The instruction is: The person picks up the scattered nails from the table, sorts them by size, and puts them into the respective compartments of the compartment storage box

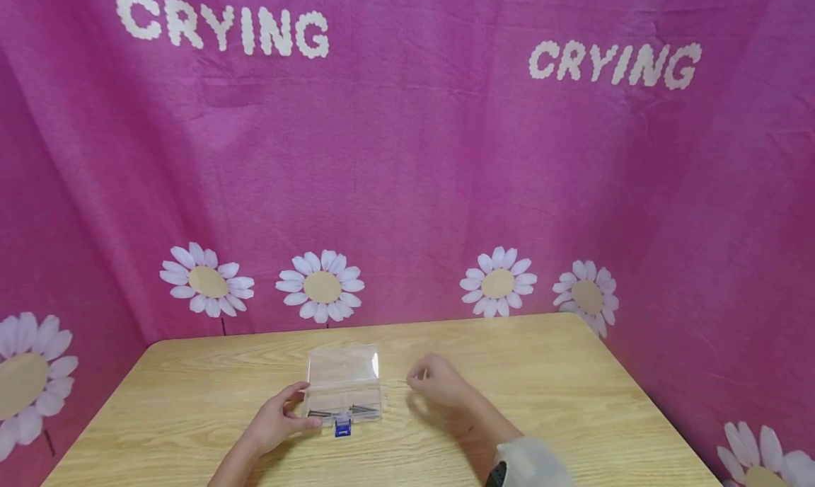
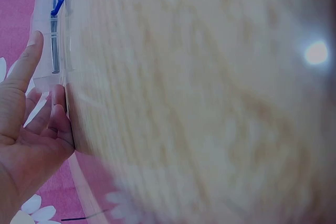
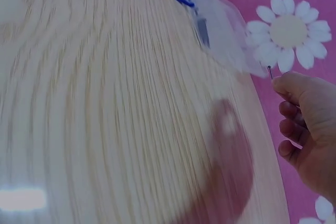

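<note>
A clear plastic box stands on the table with its lid raised at the back and a blue latch at the front. Thin dark nails lie in its front part, on both sides. My left hand holds the box's left end, thumb along the front and fingers at the side. To the right of the box, my right hand is raised over the table. Its thumb and forefinger pinch a small thin nail, head outward; the other fingers are curled in.
The box stands on a light wooden table, enclosed by a pink curtain with daisies and lettering behind and at the sides. A small dark mark shows on the tabletop below the right forearm. A dark wristband is on the right wrist.
</note>
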`<action>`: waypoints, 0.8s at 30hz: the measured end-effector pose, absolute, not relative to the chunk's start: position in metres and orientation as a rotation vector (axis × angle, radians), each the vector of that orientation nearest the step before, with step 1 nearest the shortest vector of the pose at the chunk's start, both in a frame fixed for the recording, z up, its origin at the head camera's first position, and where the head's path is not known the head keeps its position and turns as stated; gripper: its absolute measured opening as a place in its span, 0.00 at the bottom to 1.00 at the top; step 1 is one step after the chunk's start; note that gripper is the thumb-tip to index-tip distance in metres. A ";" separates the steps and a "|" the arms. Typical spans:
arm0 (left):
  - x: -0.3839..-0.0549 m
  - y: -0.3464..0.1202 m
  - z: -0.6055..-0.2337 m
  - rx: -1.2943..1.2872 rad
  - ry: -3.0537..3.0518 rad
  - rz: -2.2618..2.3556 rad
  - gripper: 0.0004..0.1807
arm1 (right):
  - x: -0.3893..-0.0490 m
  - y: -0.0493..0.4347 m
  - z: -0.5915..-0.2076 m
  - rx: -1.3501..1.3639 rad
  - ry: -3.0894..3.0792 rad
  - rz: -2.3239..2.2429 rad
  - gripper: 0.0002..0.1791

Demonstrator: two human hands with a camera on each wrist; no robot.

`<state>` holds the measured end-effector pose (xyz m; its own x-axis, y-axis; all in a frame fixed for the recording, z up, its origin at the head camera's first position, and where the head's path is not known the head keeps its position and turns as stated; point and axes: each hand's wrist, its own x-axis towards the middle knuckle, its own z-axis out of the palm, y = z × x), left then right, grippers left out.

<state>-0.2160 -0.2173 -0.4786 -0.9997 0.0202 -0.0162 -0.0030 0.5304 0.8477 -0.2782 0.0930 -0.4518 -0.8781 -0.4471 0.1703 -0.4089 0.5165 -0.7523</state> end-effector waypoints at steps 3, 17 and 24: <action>-0.216 -0.217 -0.478 0.022 2.731 1.507 0.45 | -0.280 0.081 -0.453 -0.779 2.670 -1.328 0.06; -0.217 -0.216 -0.477 -0.035 2.717 1.473 0.44 | -0.277 0.040 -0.454 -0.859 2.702 -1.236 0.05; -0.216 -0.216 -0.476 -0.041 2.715 1.471 0.44 | -0.277 0.030 -0.456 -0.881 2.711 -1.229 0.06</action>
<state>-0.2161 -0.2162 -0.4765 -0.9982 0.0018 -0.0597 -0.0490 0.5463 0.8362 -0.2771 0.0299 -0.4556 -0.8384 -0.5101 0.1921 -0.4806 0.5256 -0.7020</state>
